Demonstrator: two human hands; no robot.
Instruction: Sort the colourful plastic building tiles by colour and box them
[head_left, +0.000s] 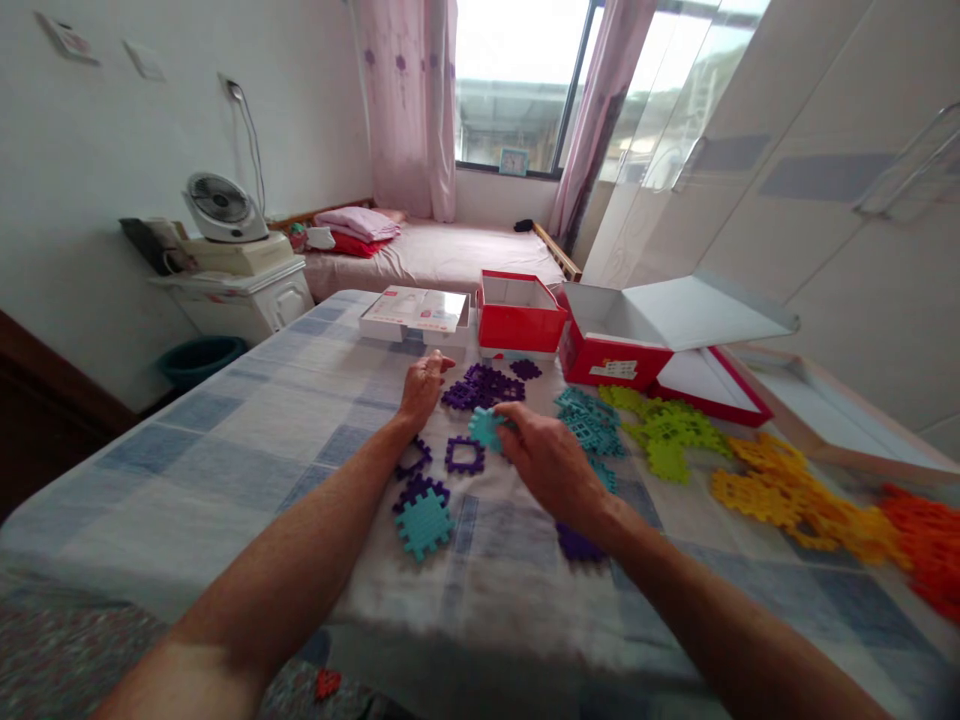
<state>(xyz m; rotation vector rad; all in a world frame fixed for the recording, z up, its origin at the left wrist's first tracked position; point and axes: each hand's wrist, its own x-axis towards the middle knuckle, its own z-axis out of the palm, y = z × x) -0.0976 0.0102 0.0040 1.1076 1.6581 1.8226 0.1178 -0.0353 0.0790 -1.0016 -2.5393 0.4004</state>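
My right hand [551,455] pinches a turquoise interlocking plastic tile [486,429] between thumb and fingers, just above the cloth. My left hand [425,390] is beside a pile of purple tiles [487,388], fingers partly stretched and nothing visible in them. Between my arms lies a purple square frame tile [465,468]; another purple frame [414,458] is partly covered by my left forearm. Closer to me, a turquoise square tile [424,524] overlaps a purple one. A turquoise pile [590,420] spreads beyond my right hand, and a purple tile [577,541] shows partly under my right forearm.
Lime green [670,428], yellow [799,490] and orange tiles [926,545] are heaped along the right. At the back stand a red box [523,325], an open red-and-white box [615,363] and a white tray [382,327]. A red piece [328,684] lies on the floor.
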